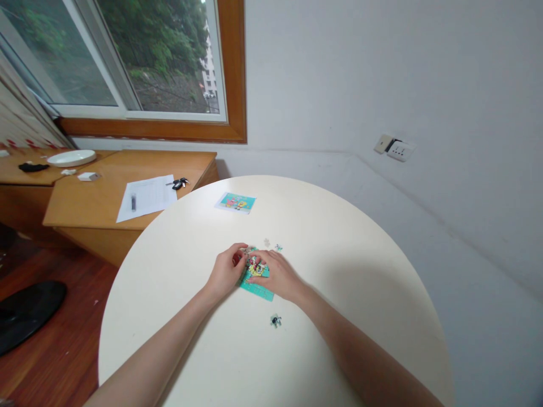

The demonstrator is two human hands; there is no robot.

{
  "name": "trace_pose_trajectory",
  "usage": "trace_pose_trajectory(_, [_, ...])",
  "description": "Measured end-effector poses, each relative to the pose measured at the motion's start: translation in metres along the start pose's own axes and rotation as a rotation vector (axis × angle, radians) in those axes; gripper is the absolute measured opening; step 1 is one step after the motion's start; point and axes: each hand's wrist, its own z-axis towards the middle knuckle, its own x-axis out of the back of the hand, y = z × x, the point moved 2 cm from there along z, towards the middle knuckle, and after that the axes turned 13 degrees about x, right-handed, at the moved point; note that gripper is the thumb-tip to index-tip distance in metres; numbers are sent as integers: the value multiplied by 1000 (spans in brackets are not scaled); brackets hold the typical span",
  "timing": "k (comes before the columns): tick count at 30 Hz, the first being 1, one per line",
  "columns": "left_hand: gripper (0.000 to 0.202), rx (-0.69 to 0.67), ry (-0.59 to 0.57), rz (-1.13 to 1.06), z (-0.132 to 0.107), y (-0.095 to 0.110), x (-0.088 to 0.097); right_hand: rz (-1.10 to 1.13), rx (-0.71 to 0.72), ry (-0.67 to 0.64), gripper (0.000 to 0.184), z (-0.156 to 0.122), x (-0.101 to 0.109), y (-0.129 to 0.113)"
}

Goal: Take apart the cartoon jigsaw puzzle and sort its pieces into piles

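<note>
A partly assembled jigsaw puzzle (259, 290), teal with a yellow cartoon figure, lies flat on the round cream table (203, 350). My left hand (227, 270) is at its upper left edge, fingers curled and thumb close to the forefinger on the puzzle. From the right, my right hand (280, 276) reaches over the puzzle, thumb and fingers apart and touching its surface. Both hands hide parts of it. Just beyond the fingers lie a pale loose piece (266, 242) and a patterned loose piece (279, 247). Nearer me is a dark-marked puzzle piece (275, 321).
A teal cartoon picture card (237, 202) lies near the table's far edge. On the wooden desk (106, 175) at left are a paper sheet (148, 196), keys (180, 183) and a white dish (71, 158). A wall with a socket (400, 150) stands behind and to the right.
</note>
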Motion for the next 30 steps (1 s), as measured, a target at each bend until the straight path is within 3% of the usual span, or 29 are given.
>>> trace_pose_trajectory(4, [25, -2, -12, 27, 0, -1, 0, 57, -57, 22, 44, 0, 0, 1])
trace_pose_trajectory(10, [20, -87, -75, 63, -5, 8, -1, 337, -138, 168, 17, 1, 0, 4])
trace_pose_trajectory(14, [18, -177, -93, 159, -7, 13, -3, 466, -186, 278, 14, 0, -3, 13])
trace_pose_trajectory(19, [8, -182, -121, 278, -6, 8, -5, 592, -234, 322, 16, -2, -10, 24])
trace_pose_trajectory(24, [15, -210, -170, 389, -7, 5, -5, 491, -196, 337, 20, -2, -8, 23])
trace_pose_trajectory(30, [24, -212, -198, 440, -7, 9, -2, 142, -57, 324, 15, 0, 3, 10])
